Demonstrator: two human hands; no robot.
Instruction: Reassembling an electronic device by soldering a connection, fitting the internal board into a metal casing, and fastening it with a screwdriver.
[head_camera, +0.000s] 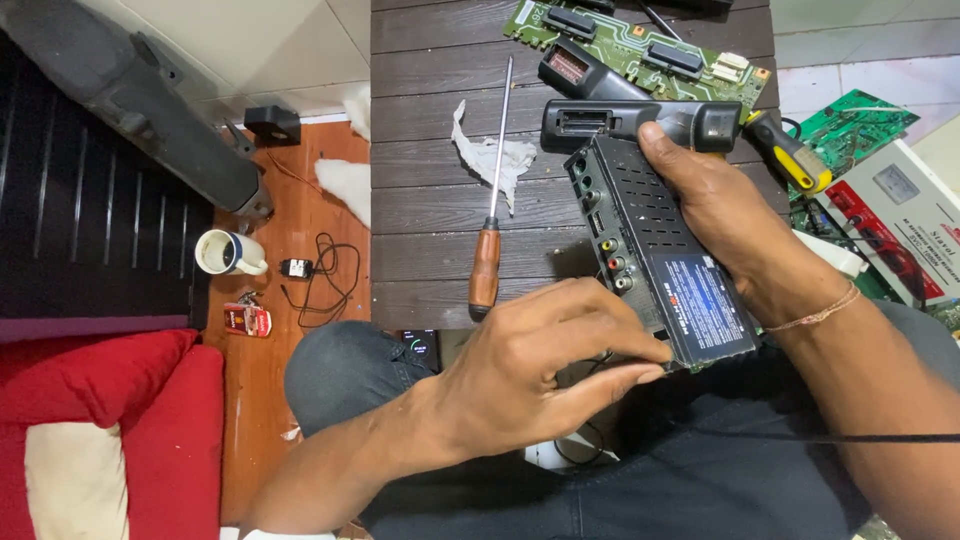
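Your right hand (725, 215) covers the far side of the black set-top box (655, 255), and your left hand (545, 365) hides its near corner. Beyond the box, the green circuit board (640, 45) is cut off by the top edge.

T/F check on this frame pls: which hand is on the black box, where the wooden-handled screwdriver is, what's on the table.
1. Both hands grip the black perforated metal set-top box. True: left hand at its near end, right hand over its top.
2. The long screwdriver with a wooden handle is in the left hand. False: it lies on the dark slatted table.
3. A crumpled white tissue lies on the table. True.
4. The green circuit board sits on the person's lap. False: it lies at the table's far edge.
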